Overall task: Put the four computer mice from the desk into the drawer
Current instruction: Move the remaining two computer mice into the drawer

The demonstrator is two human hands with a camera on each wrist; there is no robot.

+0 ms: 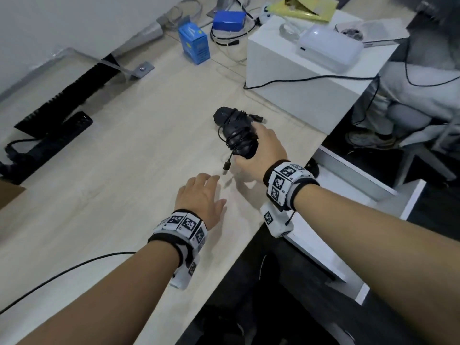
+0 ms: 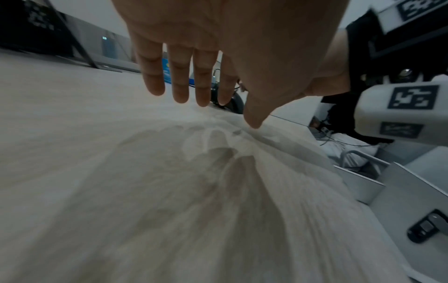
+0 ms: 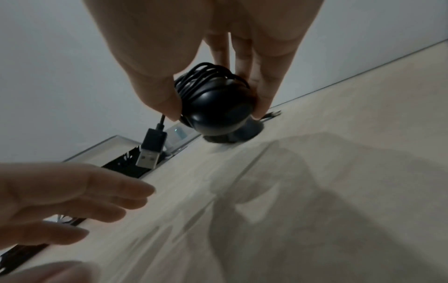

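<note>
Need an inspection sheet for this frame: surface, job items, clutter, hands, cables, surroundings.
Surface: light wood desk, bare near the hands.
Job's things: black wired mouse, cable wound round it, lifted off the desk; second black mouse lying on the desk behind it; white open drawer right of the desk, a dark mouse inside.
Clutter: blue carton, blue box, white block with a white device on top.
Grippers: right hand grips the wired mouse; left hand flat, fingers straight, holding nothing.
Cables: USB plug dangling from the held mouse; thin black cable across the near desk.
Surroundings: a seated person's legs at far right.
</note>
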